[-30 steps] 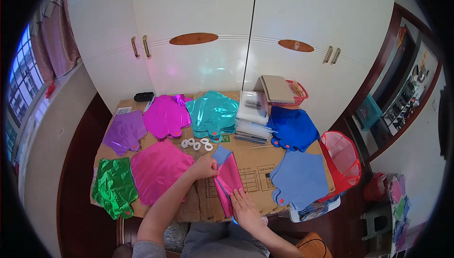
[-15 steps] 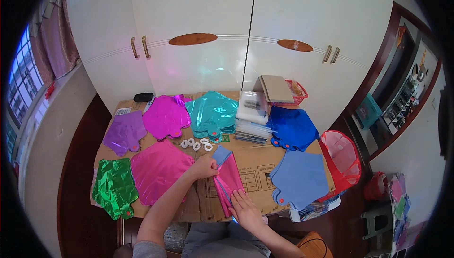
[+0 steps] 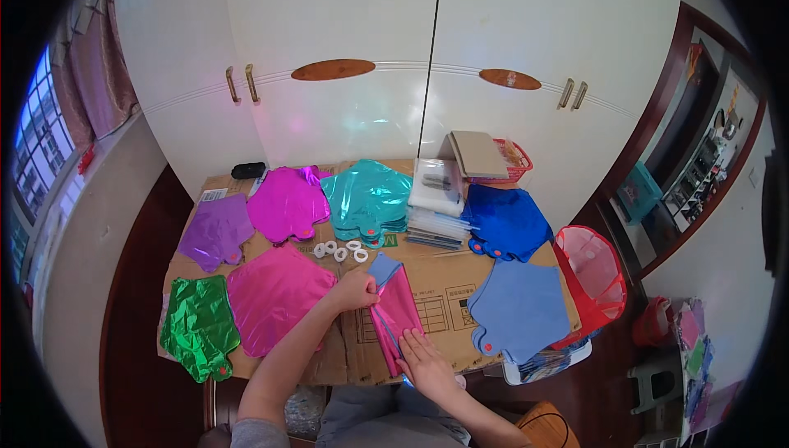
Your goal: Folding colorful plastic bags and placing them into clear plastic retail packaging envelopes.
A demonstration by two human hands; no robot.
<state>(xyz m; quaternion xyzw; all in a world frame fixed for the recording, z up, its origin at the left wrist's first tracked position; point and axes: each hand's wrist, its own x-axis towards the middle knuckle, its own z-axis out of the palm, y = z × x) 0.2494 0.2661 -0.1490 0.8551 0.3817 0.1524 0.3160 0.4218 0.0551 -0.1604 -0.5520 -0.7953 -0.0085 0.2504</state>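
A folded strip of pink and blue foil balloon [image 3: 400,298] lies slantwise on the cardboard at the middle front of the table. My left hand [image 3: 357,290] is closed at its upper left edge, fingers pinched on the foil. Lower down, my right hand [image 3: 427,363] rests flat on the strip with its fingers stretched out. To the left lies a flat pink foil balloon [image 3: 279,300], close to my left forearm. A stack of light blue balloons [image 3: 523,312] lies to the right of my right hand. Several white rings [image 3: 341,254] sit just beyond the strip.
Green [image 3: 197,325], purple [image 3: 218,230], magenta [image 3: 288,205], teal [image 3: 370,197] and dark blue foil stacks [image 3: 509,222] lie around the cardboard [image 3: 452,284]. Clear plastic bags [image 3: 438,189] and a red basket [image 3: 514,160] stand at the back. A red mesh bin [image 3: 592,275] stands right.
Both hands stay in almost the same place on the folded foil. The whole view has shifted very slightly.
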